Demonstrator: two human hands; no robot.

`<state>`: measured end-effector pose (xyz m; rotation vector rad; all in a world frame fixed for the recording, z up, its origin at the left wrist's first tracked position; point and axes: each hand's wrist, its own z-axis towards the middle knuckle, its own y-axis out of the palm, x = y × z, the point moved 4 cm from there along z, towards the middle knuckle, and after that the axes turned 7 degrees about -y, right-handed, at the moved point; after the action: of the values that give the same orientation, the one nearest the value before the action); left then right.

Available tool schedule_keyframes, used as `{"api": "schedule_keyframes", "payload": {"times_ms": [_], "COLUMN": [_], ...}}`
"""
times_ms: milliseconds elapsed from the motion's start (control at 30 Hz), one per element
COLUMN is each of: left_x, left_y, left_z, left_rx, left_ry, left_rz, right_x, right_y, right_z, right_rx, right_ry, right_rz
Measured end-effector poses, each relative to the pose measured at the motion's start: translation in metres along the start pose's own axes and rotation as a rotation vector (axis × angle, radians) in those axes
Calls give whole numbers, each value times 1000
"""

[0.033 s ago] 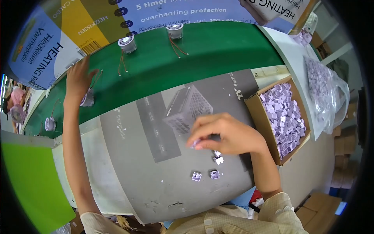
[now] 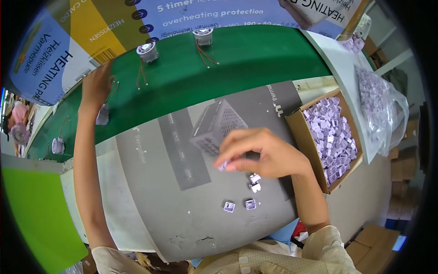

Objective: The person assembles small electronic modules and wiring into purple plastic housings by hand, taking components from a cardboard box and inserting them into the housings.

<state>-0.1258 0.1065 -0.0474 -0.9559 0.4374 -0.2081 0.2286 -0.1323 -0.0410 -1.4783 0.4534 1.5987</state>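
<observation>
My right hand (image 2: 267, 153) is over the grey mat (image 2: 150, 192), thumb and fingertips pinched on a small lilac plastic housing (image 2: 222, 166). Below it on the mat lie two lilac housings (image 2: 229, 207), with their hollow sides showing, and a pair of others (image 2: 254, 186) close to the palm. Far to the left, my left hand (image 2: 96, 86) reaches over the green belt (image 2: 182, 73) with fingers stretched out. Thin wires (image 2: 114, 89) of a round white unit (image 2: 103, 115) run beside its thumb. Its fingertips are partly blurred, and no held thing shows.
A cardboard box (image 2: 299, 132) full of lilac housings is at the right, beside a clear bag (image 2: 378, 109) of similar parts. More round wired units (image 2: 148, 52) stand on the belt. Large printed cartons (image 2: 205, 16) border its far side. A bright green panel (image 2: 36, 210) is at the left.
My left hand has moved slightly up and to the right, its thumb nearer the wires. My right hand, with the housing, has shifted a little left and toward the far side.
</observation>
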Motion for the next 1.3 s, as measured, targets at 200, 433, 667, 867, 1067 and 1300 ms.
{"api": "schedule_keyframes", "payload": {"times_ms": [200, 433, 667, 867, 1067, 1300], "left_x": [35, 17, 48, 118, 162, 182], "left_y": [77, 62, -82, -171, -177, -148], "left_z": [51, 50, 0, -104, -150, -112], "left_rx": [-23, -184, -178, -516, -375, -639], "left_ry": [286, 124, -74, -208, -7, -34], "left_rz": [-25, -268, -350, -402, -223, -577], "right_x": [11, 9, 4, -1, 13, 22], "right_y": [-5, 0, 3, 5, 19, 18], "right_z": [3, 5, 5, 4, 10, 11], "right_rx": [406, 432, 354, 375, 319, 369], "right_ry": [-120, -104, -179, -133, -16, 9], "right_rz": [673, 767, 737, 657, 742, 995]}}
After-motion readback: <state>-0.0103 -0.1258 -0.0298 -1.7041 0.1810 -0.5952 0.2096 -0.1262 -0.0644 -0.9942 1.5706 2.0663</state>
